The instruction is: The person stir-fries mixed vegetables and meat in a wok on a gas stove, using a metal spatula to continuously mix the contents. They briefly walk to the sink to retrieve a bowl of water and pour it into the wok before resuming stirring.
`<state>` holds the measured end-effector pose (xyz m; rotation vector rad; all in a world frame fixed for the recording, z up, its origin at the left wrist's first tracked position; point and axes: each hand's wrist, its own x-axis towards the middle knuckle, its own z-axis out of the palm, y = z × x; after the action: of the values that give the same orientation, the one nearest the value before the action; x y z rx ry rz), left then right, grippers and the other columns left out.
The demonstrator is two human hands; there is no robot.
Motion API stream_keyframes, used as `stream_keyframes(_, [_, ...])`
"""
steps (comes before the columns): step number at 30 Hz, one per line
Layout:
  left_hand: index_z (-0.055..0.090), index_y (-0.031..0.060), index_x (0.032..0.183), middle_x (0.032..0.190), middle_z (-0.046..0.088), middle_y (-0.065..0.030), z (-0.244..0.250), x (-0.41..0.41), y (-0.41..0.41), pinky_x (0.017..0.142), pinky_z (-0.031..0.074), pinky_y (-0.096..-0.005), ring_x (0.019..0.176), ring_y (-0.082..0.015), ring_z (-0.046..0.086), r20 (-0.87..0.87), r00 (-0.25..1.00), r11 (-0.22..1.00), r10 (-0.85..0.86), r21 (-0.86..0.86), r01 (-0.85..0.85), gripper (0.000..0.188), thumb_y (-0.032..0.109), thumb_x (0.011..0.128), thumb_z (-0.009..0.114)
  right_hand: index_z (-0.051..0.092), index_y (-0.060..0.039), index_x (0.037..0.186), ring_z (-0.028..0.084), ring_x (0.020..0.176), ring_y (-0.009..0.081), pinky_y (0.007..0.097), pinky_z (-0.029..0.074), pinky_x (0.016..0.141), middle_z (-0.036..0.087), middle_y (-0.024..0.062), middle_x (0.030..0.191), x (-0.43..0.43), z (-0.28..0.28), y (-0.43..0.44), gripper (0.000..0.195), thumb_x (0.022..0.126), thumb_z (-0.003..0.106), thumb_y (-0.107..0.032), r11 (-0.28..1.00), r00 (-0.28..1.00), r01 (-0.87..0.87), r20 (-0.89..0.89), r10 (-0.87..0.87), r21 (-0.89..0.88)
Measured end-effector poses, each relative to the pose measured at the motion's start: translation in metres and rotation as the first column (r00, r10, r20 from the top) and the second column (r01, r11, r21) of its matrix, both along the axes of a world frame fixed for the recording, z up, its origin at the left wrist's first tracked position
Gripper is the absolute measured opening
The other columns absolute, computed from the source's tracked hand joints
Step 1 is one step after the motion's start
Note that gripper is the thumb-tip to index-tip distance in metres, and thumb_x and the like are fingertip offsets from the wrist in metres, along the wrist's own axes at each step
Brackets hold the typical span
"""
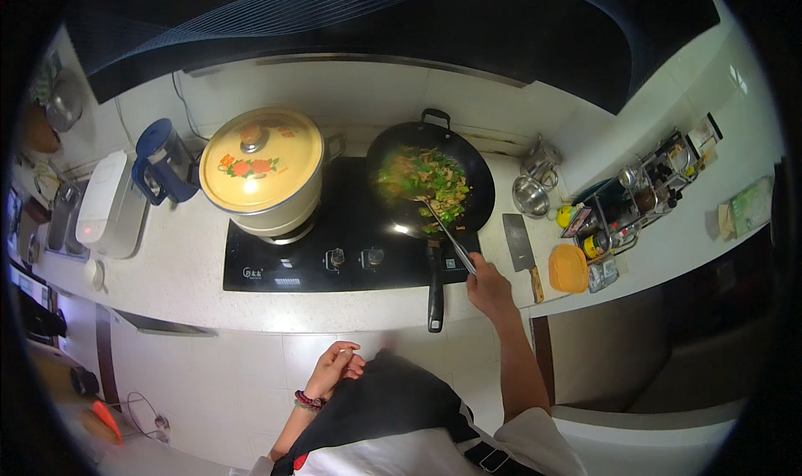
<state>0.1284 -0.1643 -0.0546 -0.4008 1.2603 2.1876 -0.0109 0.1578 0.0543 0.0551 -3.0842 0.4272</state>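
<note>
A long metal cooking utensil (452,238) is in my right hand (491,286); its far end lies in the food in a black wok (479,191). Chopped green vegetables with small brownish pieces (432,175) fill the wok's middle, partly veiled by steam at the left. The wok sits on the right side of a black glass hob (351,250), its long handle (436,300) pointing towards me. My left hand (336,366), fingers loosely curled and nothing visible in it, hangs before the dark apron (401,401), away from the hob.
Left of the wok stands a lidded, cream-yellow pot (282,216). Beyond it are a blue-lidded jug (164,163) and a white appliance (109,206). A cleaver (519,243), a yellow plastic basket (568,269), metal bowls (531,195) and a condiment rack (626,216) are at the right.
</note>
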Motion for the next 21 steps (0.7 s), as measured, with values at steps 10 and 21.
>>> stream_keyframes(10, [0.051,0.0049,0.117,0.093,0.064,-0.0094,0.007,-0.055,0.033,0.072,0.052,-0.0263,0.08,-0.0156,0.063,-0.072,0.98,0.982,-0.183,-0.069,0.178,0.026,0.023,0.101,0.043,0.052,-0.0043,0.119,0.055,0.056,0.0133,0.0288,0.045,0.051,0.058,0.0075,0.072,0.008,0.024,0.068,0.031,0.093,0.051,-0.021,0.765,0.96,0.236,0.268,-0.086,-0.599])
stream_keyframes(21, [0.04,0.0028,0.131,0.102,0.062,-0.0108,0.02,-0.105,0.112,0.08,0.054,-0.0293,0.09,-0.0169,0.063,-0.154,0.924,0.936,-0.349,-0.023,0.35,0.037,0.024,0.101,0.042,0.046,-0.0067,0.131,0.045,0.043,0.0099,0.0275,0.038,0.036,0.051,0.0034,0.062,-0.075,0.016,0.15,0.038,0.098,0.041,-0.024,0.936,0.958,0.168,0.275,-0.082,-0.308])
